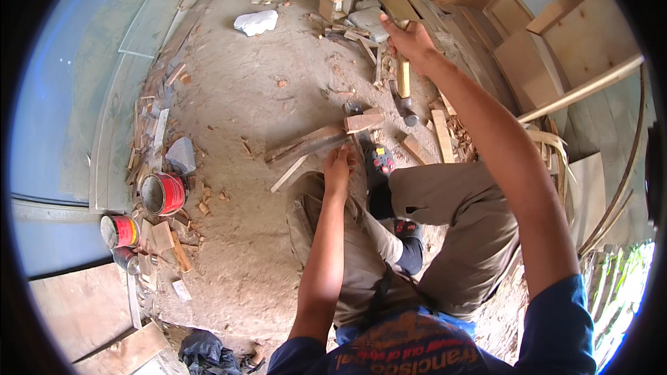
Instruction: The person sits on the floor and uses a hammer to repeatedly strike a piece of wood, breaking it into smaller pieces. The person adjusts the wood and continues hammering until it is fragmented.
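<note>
My right hand point(411, 45) is raised ahead of me on the right, closed round the pale wooden handle of a hammer point(404, 80). The hammer's dark head hangs below the hand. My left hand point(339, 167) is low in front of my knee, its fingers drawn together; whatever they hold is hidden. Just beyond those fingers a small wooden block point(365, 121) lies across a dark bar. A rough wooden beam point(306, 144) runs along the ground to its left, and a thin pale stick point(289, 173) lies near the beam.
Two red tins, one larger point(163, 194) and one smaller point(119, 231), stand at the left among wood scraps. A white stone point(256, 23) lies farther off. Wooden frames and boards point(535, 62) lean at the right. My dark shoe point(379, 158) is close to the block.
</note>
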The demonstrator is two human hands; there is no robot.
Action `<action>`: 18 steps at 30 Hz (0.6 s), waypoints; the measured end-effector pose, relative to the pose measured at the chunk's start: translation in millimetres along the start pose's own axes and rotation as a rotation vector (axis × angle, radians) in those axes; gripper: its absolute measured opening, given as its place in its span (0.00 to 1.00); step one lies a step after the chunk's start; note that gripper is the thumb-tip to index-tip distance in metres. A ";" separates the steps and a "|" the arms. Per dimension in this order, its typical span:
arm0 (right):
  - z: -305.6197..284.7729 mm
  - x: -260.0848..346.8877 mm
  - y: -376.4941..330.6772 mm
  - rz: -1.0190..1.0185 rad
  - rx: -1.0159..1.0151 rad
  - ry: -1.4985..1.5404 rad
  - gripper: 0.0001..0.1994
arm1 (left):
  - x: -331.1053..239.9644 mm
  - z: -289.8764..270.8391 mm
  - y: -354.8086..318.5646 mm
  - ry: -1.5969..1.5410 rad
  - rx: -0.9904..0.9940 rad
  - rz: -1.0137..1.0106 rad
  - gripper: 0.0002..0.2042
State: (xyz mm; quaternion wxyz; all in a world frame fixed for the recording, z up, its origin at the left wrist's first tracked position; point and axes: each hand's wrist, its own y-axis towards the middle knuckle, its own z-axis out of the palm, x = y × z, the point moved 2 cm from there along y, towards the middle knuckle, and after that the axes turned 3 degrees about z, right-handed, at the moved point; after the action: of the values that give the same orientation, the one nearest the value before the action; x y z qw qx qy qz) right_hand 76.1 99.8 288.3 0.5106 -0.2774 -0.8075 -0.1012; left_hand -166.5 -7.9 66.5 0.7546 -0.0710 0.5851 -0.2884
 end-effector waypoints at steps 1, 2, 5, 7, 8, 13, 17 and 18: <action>2.8 1.8 5.7 -0.018 0.005 -0.129 0.26 | 3.2 0.9 0.3 0.009 -0.021 0.014 0.15; 3.9 0.1 10.3 0.021 0.031 -0.186 0.26 | 5.9 2.9 3.2 0.018 -0.043 0.026 0.14; 26.8 -8.8 24.0 0.014 0.124 -0.194 0.29 | 21.8 -3.6 31.3 0.257 -0.156 0.292 0.17; 48.8 -45.5 42.1 0.108 0.133 -0.065 0.28 | 34.9 0.3 60.9 0.504 -0.204 0.595 0.25; 60.7 -60.0 50.3 0.156 0.143 0.006 0.27 | 39.8 -1.6 73.9 0.639 -0.233 0.744 0.30; 100.2 -147.0 73.2 0.419 0.083 0.265 0.26 | 33.4 30.2 97.3 1.057 -0.108 0.255 0.46; 129.3 -172.7 102.7 0.525 0.190 0.181 0.21 | 50.3 23.7 122.8 1.036 -0.106 0.370 0.44; 136.4 -174.0 107.9 0.528 0.223 0.199 0.21 | 58.7 17.3 130.5 0.996 -0.113 0.392 0.42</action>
State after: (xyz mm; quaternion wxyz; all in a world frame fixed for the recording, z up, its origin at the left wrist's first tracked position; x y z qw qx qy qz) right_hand 87.2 189.8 59.6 0.6232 -0.4086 -0.6596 0.0977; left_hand -95.8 65.2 -35.7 0.4206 0.1445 0.8890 -0.1092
